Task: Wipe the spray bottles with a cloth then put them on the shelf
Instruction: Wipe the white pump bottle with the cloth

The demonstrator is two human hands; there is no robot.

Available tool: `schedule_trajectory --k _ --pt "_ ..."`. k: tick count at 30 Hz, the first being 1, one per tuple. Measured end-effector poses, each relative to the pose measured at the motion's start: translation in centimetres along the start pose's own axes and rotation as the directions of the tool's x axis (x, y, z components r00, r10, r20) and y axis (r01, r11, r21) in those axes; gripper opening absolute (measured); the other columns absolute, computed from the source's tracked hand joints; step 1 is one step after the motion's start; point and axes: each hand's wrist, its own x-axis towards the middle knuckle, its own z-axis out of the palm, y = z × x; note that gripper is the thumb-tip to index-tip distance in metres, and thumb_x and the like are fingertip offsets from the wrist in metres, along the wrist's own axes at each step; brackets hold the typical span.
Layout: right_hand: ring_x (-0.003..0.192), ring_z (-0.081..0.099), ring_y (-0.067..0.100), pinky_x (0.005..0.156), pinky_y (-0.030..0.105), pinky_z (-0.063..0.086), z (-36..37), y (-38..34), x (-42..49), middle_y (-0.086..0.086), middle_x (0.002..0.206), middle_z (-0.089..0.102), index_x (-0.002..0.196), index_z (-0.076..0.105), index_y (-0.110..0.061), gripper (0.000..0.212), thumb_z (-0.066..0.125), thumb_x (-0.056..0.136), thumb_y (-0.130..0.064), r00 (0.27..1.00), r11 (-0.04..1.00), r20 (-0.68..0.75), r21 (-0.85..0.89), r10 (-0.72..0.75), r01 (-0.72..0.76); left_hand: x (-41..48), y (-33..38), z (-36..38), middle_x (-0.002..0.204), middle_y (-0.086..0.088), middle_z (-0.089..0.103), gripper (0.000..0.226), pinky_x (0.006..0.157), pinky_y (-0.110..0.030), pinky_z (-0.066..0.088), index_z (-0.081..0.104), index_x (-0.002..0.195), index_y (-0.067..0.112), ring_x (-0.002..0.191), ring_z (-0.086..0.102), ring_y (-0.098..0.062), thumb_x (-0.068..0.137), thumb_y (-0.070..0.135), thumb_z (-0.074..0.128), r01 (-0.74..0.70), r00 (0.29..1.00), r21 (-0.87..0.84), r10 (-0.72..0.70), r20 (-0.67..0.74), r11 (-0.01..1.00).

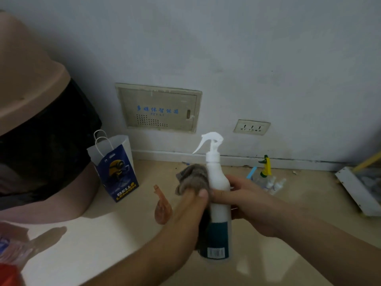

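A tall white spray bottle [218, 182] with a dark teal label and a white trigger head stands upright in mid-air at the centre. My right hand [245, 201] grips its body from the right. My left hand [191, 205] holds a grey cloth [193, 178] against the bottle's left side, thumb on the cloth. On the floor by the wall stand a clear bottle with a yellow-green trigger [265, 168] and two small white-capped spray bottles [275, 185]. An orange spray bottle [162, 207] lies on the floor to the left.
A tan bin with a black liner [37, 129] fills the left side. A blue and white paper bag [116, 168] stands next to it. A white dustpan [358, 193] sits at the right by the wall. A socket [251, 127] and a wall panel [158, 108] are behind.
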Motion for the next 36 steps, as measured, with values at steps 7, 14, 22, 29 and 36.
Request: schedule_trajectory --k 7,14,22,29,36 --pt "0.096 0.078 0.013 0.081 0.031 0.064 0.7 0.8 0.3 -0.004 0.107 0.080 0.123 0.068 -0.030 0.051 0.091 0.078 -0.028 0.999 0.992 -0.040 -0.123 0.015 -0.020 -1.6 -1.9 -0.9 0.106 0.017 0.072 0.021 0.080 -0.008 0.051 0.064 0.104 0.040 0.096 0.064 0.016 0.105 0.040 0.043 -0.174 0.984 0.179 0.165 0.065 0.968" --pt "0.113 0.067 0.008 0.098 0.043 0.060 -0.8 1.4 0.9 -0.018 0.125 0.067 0.134 0.052 -0.054 0.082 0.096 0.067 -0.039 0.986 0.902 -0.100 -0.425 -0.133 0.079 -0.4 0.2 -3.6 0.104 0.006 0.072 0.033 0.103 -0.043 0.052 0.071 0.088 0.037 0.104 0.067 -0.017 0.102 0.051 0.046 -0.098 0.979 -0.002 0.096 -0.181 0.995" --pt "0.098 0.069 0.009 0.083 0.039 0.061 0.2 1.6 1.5 -0.014 0.112 0.069 0.125 0.058 -0.052 0.066 0.089 0.073 -0.026 0.940 0.730 -0.066 -0.649 -0.336 0.215 -0.2 0.3 -4.1 0.090 0.006 0.072 0.014 0.073 -0.027 0.061 0.066 0.101 0.031 0.083 0.069 -0.006 0.100 0.017 0.061 -0.315 0.935 0.264 0.346 -0.080 0.912" --pt "0.109 0.062 0.015 0.090 0.040 0.054 -0.3 1.2 1.7 -0.009 0.120 0.068 0.133 0.061 -0.041 0.065 0.084 0.076 -0.018 0.907 0.628 -0.060 -0.740 -0.418 0.241 0.3 0.2 -4.2 0.096 0.014 0.072 0.022 0.077 -0.019 0.052 0.068 0.113 0.038 0.088 0.067 0.003 0.099 0.022 0.064 -0.323 0.922 0.248 0.363 -0.137 0.913" --pt "0.094 0.061 0.010 0.082 0.018 0.051 -0.4 1.5 1.4 -0.008 0.106 0.068 0.126 0.061 -0.043 0.058 0.079 0.076 -0.019 0.927 0.599 -0.038 -0.773 -0.373 0.209 0.8 0.6 -4.4 0.088 0.013 0.075 0.021 0.076 -0.031 0.059 0.070 0.108 0.038 0.082 0.072 -0.003 0.099 0.020 0.064 -0.299 0.923 0.181 0.332 -0.193 0.937"
